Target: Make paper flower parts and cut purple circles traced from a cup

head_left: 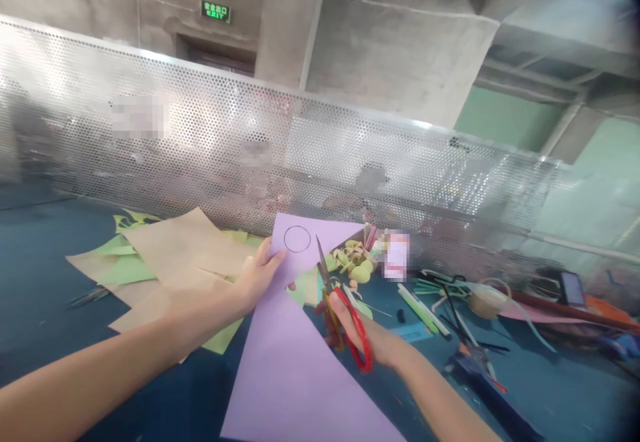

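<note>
My left hand [263,275] pinches a large purple sheet of paper [305,369] by its narrow middle, thumb on top, and the sheet is raised over the table. Near the sheet's upper end a circle [297,239] is drawn in dark line. In my right hand [350,319] are red-handled scissors [364,349], fingers wrapped at the handles. Their blades point up and away, with the tip beside the purple sheet, just right of the circle. Part of my right hand's fingers is hidden behind the handles.
Tan sheets [185,255] and green paper [127,269] lie on the blue table [165,395] at left. Green cut scraps [360,269] sit beyond the scissors. At right are markers [425,312], a tape roll [490,297] and a dark blue tool [490,395]. A perforated metal screen [210,142] stands behind.
</note>
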